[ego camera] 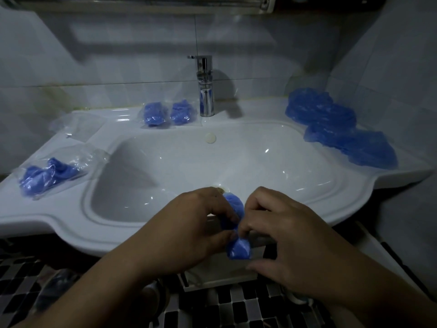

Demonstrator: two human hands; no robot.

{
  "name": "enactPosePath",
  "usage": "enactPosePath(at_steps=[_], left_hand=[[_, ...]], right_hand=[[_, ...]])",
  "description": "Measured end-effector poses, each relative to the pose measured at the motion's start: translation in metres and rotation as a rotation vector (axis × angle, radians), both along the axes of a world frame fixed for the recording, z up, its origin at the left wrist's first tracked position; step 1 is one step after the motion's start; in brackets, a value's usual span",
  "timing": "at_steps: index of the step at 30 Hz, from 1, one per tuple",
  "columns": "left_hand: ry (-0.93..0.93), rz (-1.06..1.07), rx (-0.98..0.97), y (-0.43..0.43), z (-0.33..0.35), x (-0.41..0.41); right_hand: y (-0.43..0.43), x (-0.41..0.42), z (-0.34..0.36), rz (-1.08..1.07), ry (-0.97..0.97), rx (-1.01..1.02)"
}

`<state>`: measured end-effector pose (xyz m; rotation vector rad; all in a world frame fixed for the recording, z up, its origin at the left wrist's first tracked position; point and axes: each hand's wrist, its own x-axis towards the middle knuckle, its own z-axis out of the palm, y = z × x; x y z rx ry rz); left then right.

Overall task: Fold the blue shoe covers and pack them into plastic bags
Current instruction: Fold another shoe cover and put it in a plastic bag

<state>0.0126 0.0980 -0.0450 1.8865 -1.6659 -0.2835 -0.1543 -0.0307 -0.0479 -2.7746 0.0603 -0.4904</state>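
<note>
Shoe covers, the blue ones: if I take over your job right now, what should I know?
Hands: left hand and right hand both pinch one partly folded blue shoe cover over the sink's front rim.
Done: bag one and bag two beside the faucet, bag three on the left ledge, all holding covers.
Left: finish this fold and bag it. An empty plastic bag lies behind bag three. The loose pile on the right ledge is unfolded.

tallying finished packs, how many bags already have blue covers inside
3: two bags side by side left of the faucet, one on the sink's left rim. Others may lie out of view.
</note>
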Motion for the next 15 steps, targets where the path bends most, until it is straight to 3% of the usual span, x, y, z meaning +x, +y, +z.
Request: enactPosePath(at_steps=[4,7,12,15], left_hand=[[-0.012,-0.033,0.027,0.002,0.001,0.002],[-0.065,-0.029,0.033,0.003,-0.005,0.006],[0.099,-0.082,0.040,0.009,0.007,0.000],[0.077,-0.027,0.007,0.004,0.006,-0.002]], right_hand=[[-0.003,0.003,-0.003,-0.022,-0.040,0.025],[-0.003,0.002,0.000,-0.023,-0.028,0.161],[-0.001,0.005,-0.002,-0.046,-0.004,0.334],[0.000,0.007,-0.004,-0.112,-0.035,0.378]])
